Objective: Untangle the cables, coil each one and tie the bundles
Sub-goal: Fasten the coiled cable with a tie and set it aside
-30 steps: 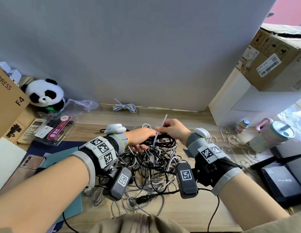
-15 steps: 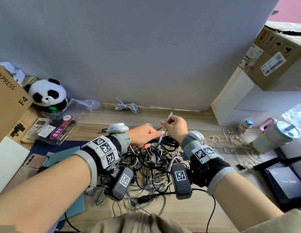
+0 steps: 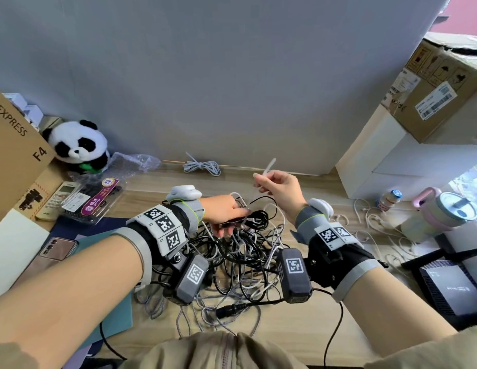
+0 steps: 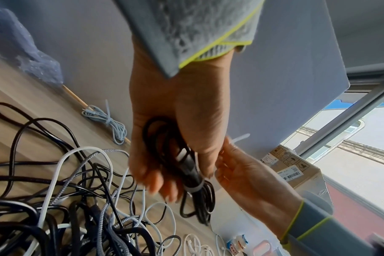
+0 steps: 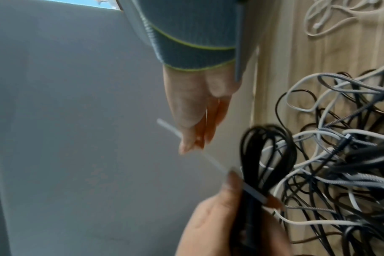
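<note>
My left hand (image 3: 226, 213) grips a coiled black cable (image 3: 254, 218) above the tangled pile of black, white and braided cables (image 3: 242, 265) on the wooden desk. The same hand (image 4: 175, 154) holds that coil (image 4: 191, 175) in the left wrist view, a white zip tie wrapped round its middle (image 4: 194, 188). My right hand (image 3: 278, 183) is raised to the right and pinches the zip tie's free tail (image 3: 268, 166). In the right wrist view the tie (image 5: 210, 160) runs taut from my right hand (image 5: 196, 136) down to the coil (image 5: 267, 152).
A tied grey cable bundle (image 3: 202, 166) lies by the back wall. A panda toy (image 3: 77, 145), remote and packets sit at left, a phone (image 3: 57, 249) nearer. White loose cables (image 3: 376, 219), a small bottle (image 3: 389, 199), a tumbler (image 3: 450, 211) and stacked boxes (image 3: 408, 145) stand at right.
My right hand has drawn the zip tie's tail up and to the right, away from the coil. The left hand has stayed on the black coil over the pile.
</note>
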Available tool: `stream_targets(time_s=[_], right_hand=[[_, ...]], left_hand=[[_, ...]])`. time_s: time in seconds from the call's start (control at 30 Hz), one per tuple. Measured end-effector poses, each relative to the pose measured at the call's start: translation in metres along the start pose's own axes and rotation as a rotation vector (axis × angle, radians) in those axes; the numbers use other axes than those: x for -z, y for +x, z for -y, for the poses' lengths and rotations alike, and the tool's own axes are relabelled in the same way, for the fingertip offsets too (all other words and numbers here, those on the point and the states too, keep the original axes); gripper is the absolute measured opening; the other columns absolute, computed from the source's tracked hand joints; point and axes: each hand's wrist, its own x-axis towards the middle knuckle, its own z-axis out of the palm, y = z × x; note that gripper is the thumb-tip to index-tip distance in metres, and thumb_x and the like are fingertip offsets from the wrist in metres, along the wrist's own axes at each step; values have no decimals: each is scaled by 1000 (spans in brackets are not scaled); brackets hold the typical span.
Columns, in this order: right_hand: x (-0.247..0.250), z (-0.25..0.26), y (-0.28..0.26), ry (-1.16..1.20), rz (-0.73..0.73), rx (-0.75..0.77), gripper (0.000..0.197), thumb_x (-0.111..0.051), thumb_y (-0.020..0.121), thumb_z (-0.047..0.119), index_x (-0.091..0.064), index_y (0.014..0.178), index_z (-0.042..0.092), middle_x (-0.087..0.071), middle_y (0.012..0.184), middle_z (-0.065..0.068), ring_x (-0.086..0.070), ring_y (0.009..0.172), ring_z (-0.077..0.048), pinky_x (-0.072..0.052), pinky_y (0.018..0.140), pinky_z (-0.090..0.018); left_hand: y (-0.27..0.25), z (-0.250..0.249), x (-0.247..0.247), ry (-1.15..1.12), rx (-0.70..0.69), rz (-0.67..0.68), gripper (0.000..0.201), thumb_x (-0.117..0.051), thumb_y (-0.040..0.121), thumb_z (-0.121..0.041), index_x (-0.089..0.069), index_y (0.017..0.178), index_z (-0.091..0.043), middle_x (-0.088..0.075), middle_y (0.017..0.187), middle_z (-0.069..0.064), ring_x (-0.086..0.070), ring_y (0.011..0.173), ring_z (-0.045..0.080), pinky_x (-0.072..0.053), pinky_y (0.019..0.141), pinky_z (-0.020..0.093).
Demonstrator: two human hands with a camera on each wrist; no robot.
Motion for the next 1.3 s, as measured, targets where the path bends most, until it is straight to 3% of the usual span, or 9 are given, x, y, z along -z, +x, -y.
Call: stream_targets(time_s=[0.07, 0.13, 0.27, 0.37, 0.53, 0.67, 0.83, 1.1, 1.3], right_hand=[[0, 9, -6, -2, 131, -20, 25, -63, 90, 19, -58, 67, 13, -69, 68, 0, -48, 41, -5, -34, 41, -15], [1, 9, -9, 1, 210, -49, 28, -58, 94, 23, -60, 68, 14, -66, 64, -1, -39, 35, -6, -24, 36, -14], [5, 0, -13, 75, 228, -124, 24, -57, 94, 23, -66, 75, 12, -46, 54, 3, -25, 37, -4, -15, 37, -15], [10, -6, -14, 33, 192, -191, 20, -60, 93, 20, -66, 77, 11, -38, 56, 4, -24, 40, -3, -19, 38, -14], [6, -12, -13, -163, 101, -122, 22, -64, 90, 20, -62, 70, 11, -50, 61, 1, -33, 50, -8, -32, 47, -20], [3, -12, -12, -346, 43, 38, 22, -66, 88, 21, -65, 77, 3, -46, 59, 4, -35, 53, -9, -32, 52, -23], [4, -15, -12, -476, 49, 119, 17, -68, 87, 21, -62, 73, 13, -42, 54, 8, -33, 51, -6, -30, 50, -16], [4, -17, -10, -429, 40, 142, 19, -67, 87, 19, -65, 77, 4, -52, 64, -4, -39, 59, -12, -35, 56, -24], [8, -15, -7, -384, 145, 97, 18, -65, 89, 20, -61, 73, 15, -43, 53, 11, -34, 47, -2, -30, 50, -17]], left_hand=[[2, 2, -4, -46, 55, 12, 42, -39, 100, -39, -50, 97, 1, -67, 69, 11, -60, 41, 15, -50, 43, 23], [3, 3, -8, -145, 91, 3, 42, -40, 100, -36, -44, 108, 4, -68, 62, 9, -63, 43, 18, -51, 46, 25], [2, 3, -13, -381, 12, -143, 20, -49, 98, -23, -44, 88, -6, -58, 49, 6, -57, 36, 13, -46, 35, 21], [3, 5, -11, -495, -41, -252, 15, -53, 96, -16, -45, 84, -12, -48, 60, 6, -47, 33, 7, -36, 31, 16], [4, 2, -13, -598, -75, -261, 10, -52, 95, -10, -42, 94, -10, -65, 80, 10, -50, 37, 8, -41, 34, 19], [6, -1, -15, -608, -107, -264, 12, -50, 96, -6, -38, 95, -9, -52, 66, 9, -35, 32, 7, -26, 31, 14], [4, -3, -15, -471, -98, -186, 13, -46, 98, -15, -44, 86, -13, -33, 58, 0, -26, 33, 3, -19, 33, 12], [3, -1, -12, -495, -89, -168, 16, -44, 99, -17, -46, 83, -18, -33, 59, -1, -25, 33, 2, -17, 33, 12], [3, 4, -10, -640, -89, -98, 9, -40, 100, -18, -42, 92, -13, -38, 62, 0, -27, 36, 5, -20, 33, 13]])
